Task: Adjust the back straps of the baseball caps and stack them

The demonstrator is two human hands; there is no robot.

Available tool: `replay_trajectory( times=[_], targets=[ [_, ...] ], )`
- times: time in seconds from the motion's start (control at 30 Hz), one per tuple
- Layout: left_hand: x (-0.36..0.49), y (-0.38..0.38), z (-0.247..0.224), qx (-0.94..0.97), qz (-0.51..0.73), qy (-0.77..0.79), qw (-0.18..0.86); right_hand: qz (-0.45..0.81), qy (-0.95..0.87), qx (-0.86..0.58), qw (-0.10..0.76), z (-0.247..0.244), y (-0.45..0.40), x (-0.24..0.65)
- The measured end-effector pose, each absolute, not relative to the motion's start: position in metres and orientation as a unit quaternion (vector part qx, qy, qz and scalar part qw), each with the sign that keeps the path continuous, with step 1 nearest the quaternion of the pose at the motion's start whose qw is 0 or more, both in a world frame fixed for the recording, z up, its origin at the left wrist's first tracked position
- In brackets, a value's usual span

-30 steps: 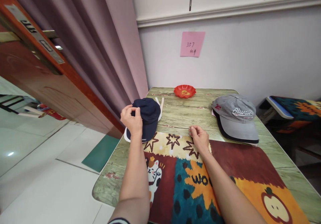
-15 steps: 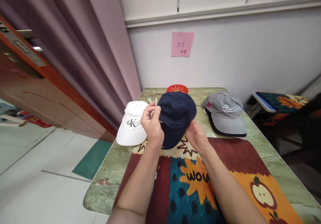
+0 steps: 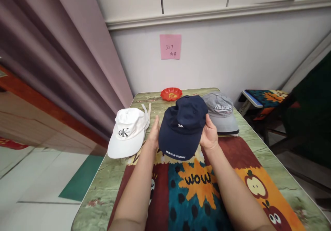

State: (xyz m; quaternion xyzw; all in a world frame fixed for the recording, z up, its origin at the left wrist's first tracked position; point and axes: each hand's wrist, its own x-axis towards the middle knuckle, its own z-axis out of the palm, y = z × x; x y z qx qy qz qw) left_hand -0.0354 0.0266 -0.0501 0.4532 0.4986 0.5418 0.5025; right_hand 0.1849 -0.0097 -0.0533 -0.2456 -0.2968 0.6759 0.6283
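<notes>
A navy baseball cap (image 3: 182,127) is in front of me, its brim facing me and tilted down, with white lettering along the brim's edge. My right hand (image 3: 209,133) grips the cap's right side, thumb on the outside and the other fingers partly hidden. Beside the left edge of the brim, my left hand (image 3: 154,134) is upright with its fingers stretched out; whether it touches the cap is hard to see. To the left lies a white cap (image 3: 129,131) with black letters and loose straps. A grey cap (image 3: 222,112) sits on the right, partly behind the navy one.
Against the wall, a red scalloped dish (image 3: 171,94) stands at the back of the green marbled table (image 3: 98,186). A colourful printed mat (image 3: 198,189) covers the table's middle and front. A pink note (image 3: 170,47) is stuck to the wall, with a curtain (image 3: 85,48) on the left.
The navy cap has turned so that its front logo and brim lettering show. My left hand has lowered from its upper left side to beside the brim. The view has shifted right.
</notes>
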Motion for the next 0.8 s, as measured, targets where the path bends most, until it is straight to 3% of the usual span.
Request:
replay_trajectory(
  times=[0.1, 0.2, 0.5, 0.8],
  targets=[
    [-0.029, 0.014, -0.048, 0.365, 0.525, 0.357, 0.681, 0.727, -0.269, -0.232, 0.587, -0.057, -0.009, 0.187],
    [-0.022, -0.001, -0.043, 0.292, 0.541, 0.222, 0.757, 0.772, -0.224, -0.218, 0.553, -0.060, -0.007, 0.189],
    [-0.017, 0.000, -0.025, 0.268, 0.573, 0.197, 0.749, 0.748, -0.237, -0.262, 0.562, -0.060, -0.001, 0.192],
    [-0.027, 0.016, -0.019, 0.362, 0.545, 0.296, 0.696, 0.593, -0.290, -0.331, 0.675, -0.050, 0.000, 0.203]
  ],
)
